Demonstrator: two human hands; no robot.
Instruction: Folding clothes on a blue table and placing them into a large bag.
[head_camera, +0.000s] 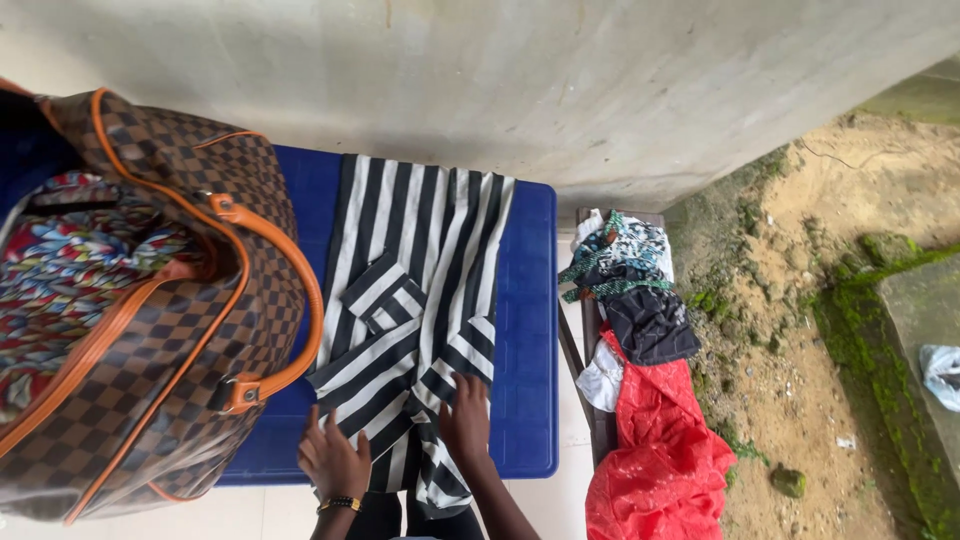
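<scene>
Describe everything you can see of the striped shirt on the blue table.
The shirt is woven cloth in black and white stripes, with a collar folded near its middle. It lies flat along the blue table, its top toward the wall, its lower end bunched at the near edge. Both hands press on that end: the left hand, with a wrist bracelet, and the right hand. A checked bag sits beside it.

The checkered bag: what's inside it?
Through the open top of the checkered bag, colourful patterned fabric shows. Whatever lies beneath that fabric is covered, so the rest of the contents cannot be seen.
</scene>
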